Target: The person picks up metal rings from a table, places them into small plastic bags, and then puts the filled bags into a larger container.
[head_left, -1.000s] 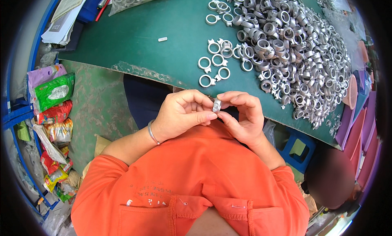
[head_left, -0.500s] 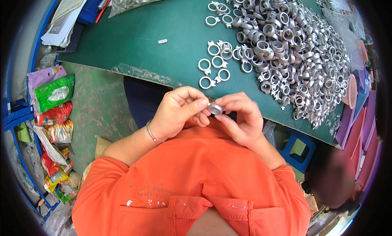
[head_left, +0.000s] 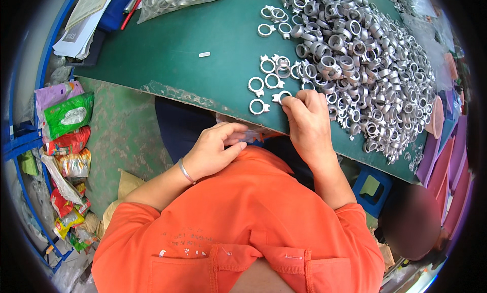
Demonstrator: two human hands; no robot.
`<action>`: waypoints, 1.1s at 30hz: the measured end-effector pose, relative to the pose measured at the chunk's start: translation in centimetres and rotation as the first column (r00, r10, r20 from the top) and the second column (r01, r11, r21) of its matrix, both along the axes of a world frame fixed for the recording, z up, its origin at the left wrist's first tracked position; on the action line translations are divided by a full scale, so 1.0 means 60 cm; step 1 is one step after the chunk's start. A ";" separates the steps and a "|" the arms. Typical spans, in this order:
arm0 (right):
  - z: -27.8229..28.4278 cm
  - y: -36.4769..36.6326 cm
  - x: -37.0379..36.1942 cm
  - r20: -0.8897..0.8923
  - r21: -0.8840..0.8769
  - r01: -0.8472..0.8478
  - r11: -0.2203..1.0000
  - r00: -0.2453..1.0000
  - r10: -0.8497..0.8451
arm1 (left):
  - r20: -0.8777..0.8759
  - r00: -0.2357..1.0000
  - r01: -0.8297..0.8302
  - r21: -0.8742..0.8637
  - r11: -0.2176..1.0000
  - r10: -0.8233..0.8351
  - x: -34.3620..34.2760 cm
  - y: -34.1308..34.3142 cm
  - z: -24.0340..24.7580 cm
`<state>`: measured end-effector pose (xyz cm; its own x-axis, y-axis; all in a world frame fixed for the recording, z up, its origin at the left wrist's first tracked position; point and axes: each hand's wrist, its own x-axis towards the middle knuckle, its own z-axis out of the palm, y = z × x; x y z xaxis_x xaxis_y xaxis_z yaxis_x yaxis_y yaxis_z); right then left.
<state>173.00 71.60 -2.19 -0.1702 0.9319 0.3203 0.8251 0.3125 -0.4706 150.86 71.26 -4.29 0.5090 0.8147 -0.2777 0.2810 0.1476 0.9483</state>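
My right hand (head_left: 310,124) reaches over the table's near edge, its thumb and fingers pinched at a silver metal ring (head_left: 276,98) with a small notched lug. The fingers cover part of that ring. Several similar rings lie flat just left of and beyond it, such as one ring (head_left: 258,106) close to the edge. My left hand (head_left: 215,148), a metal bangle (head_left: 185,170) at its wrist, is in front of my body. Its fingers are loosely bent with the thumb apart, and nothing shows in them. Clear plastic (head_left: 252,135) shows just beyond its fingertips.
A big heap of grey metal rings (head_left: 350,65) covers the right of the green table (head_left: 167,60). A small pale metal piece (head_left: 204,54) lies mid-table. A clear bag of rings (head_left: 175,0) is at the back. A blue stool (head_left: 373,190) stands below right; colourful packets (head_left: 68,115) line the left.
The ring held between both hands is no longer visible there. My right hand has moved up and right onto the table; my left hand has drawn back a little and loosened.
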 end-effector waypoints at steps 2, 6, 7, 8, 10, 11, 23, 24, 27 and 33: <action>0.006 -0.001 0.001 -0.130 -0.007 -0.044 0.999 0.991 0.042 | 0.050 0.998 0.044 -0.061 0.997 -0.041 0.000 0.005 0.012; 0.009 -0.021 -0.006 -0.526 -0.106 -0.174 0.979 0.846 0.093 | 0.302 0.952 0.026 -0.238 0.971 0.049 0.011 0.009 0.030; 0.010 -0.026 -0.008 -0.618 -0.141 -0.225 0.964 0.781 0.092 | 0.341 0.936 0.001 -0.250 0.968 0.087 0.015 0.010 0.035; 0.000 -0.030 -0.009 -0.660 -0.123 -0.259 0.958 0.743 0.116 | 0.379 0.917 -0.023 -0.261 0.965 0.124 0.021 0.011 0.040; -0.007 -0.042 -0.021 -0.820 -0.148 -0.290 0.946 0.570 0.046 | 0.458 0.871 -0.061 -0.258 0.964 0.178 0.031 0.014 0.047; -0.010 -0.047 -0.027 -0.882 -0.158 -0.308 0.938 0.471 0.006 | 0.466 0.869 -0.057 -0.244 0.968 0.168 0.033 0.017 0.050; -0.006 -0.046 -0.037 -0.752 0.042 -0.149 0.988 0.646 0.129 | 0.446 0.867 -0.060 -0.350 0.935 0.223 0.032 0.024 0.049; -0.004 -0.045 -0.038 -0.760 0.049 -0.155 0.987 0.636 0.138 | 0.451 0.861 -0.044 -0.396 0.917 0.236 0.032 0.027 0.049; 0.009 -0.027 -0.025 -0.512 0.166 -0.334 0.928 0.775 0.370 | 0.461 0.839 0.035 -0.575 0.818 0.288 0.026 0.030 0.048; 0.002 -0.022 -0.017 -0.458 0.098 -0.313 0.945 0.828 0.323 | 0.310 0.918 0.002 -0.628 0.778 0.248 -0.001 0.020 0.021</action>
